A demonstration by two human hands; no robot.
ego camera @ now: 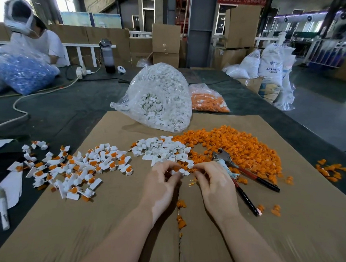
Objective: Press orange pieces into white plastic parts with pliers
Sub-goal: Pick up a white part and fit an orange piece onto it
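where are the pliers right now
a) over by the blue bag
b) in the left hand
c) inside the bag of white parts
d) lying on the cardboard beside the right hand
d: the pliers lie on the cardboard at the edge of the orange pile, just right of the right hand, with neither hand on their handles; both hands pinch small pieces.

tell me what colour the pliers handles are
Red and black, on the pliers; head view.

On the tabletop lies a cardboard sheet. Behind the sheet stands the bag of unfilled parts, another bag of inserts at its right. On the sheet, pliers lie right, assembled parts left.
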